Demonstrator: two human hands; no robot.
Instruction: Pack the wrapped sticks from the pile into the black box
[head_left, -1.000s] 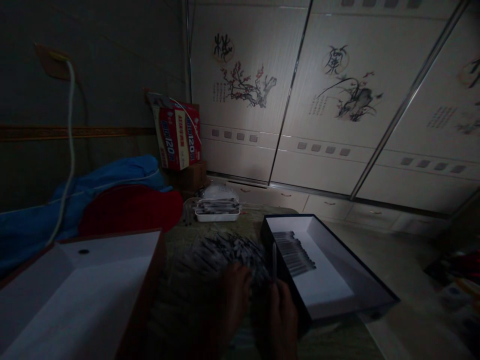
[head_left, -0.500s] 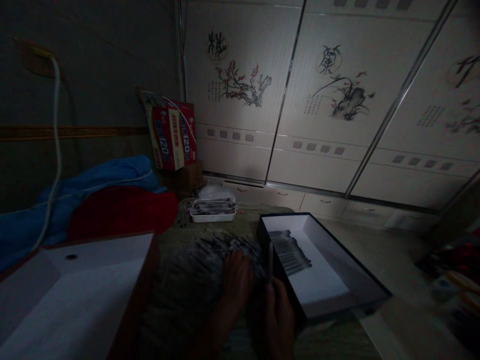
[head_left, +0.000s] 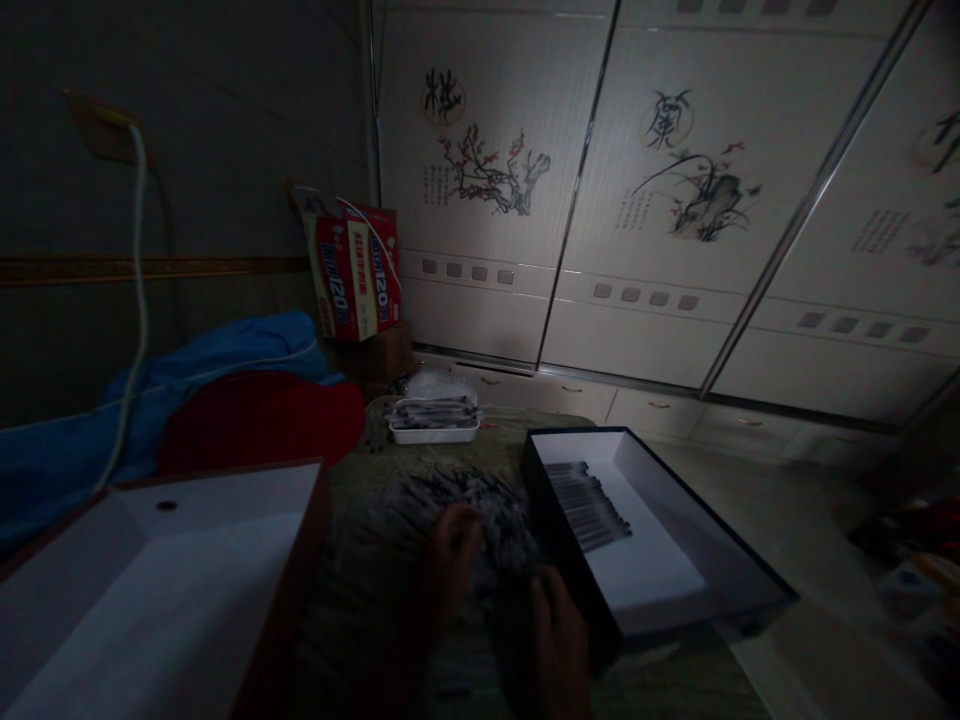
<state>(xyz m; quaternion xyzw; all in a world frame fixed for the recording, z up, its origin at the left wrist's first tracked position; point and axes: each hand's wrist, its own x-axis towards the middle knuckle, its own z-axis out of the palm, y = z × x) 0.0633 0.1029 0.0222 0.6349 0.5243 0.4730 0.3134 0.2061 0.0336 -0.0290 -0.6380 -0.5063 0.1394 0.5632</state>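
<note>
A loose pile of thin, dark-and-clear pen-like sticks (head_left: 487,500) is spread over the table. My left hand (head_left: 454,550) is over the near side of this pile, its fingers curled and slightly smeared; whatever they hold, if anything, is hidden. Beside the dark box, my right hand (head_left: 559,625) has thumb and fingers closed together, and I cannot make out anything between them. Inside the shallow dark box with a white lining (head_left: 675,500), a row of similar sticks (head_left: 589,505) lies side by side along the left wall.
A second white-lined box (head_left: 225,540) with a reddish-brown rim stands at left. Behind the pile, a white tray (head_left: 435,435) holds more sticks. Red cloth (head_left: 262,420), blue cloth (head_left: 225,350) and a red carton (head_left: 356,275) are farther back. The room is dim.
My left hand has shifted slightly left and its fingers have curled up off the pile. The stick that stood upright in my right hand no longer shows. The view has turned slightly left.
</note>
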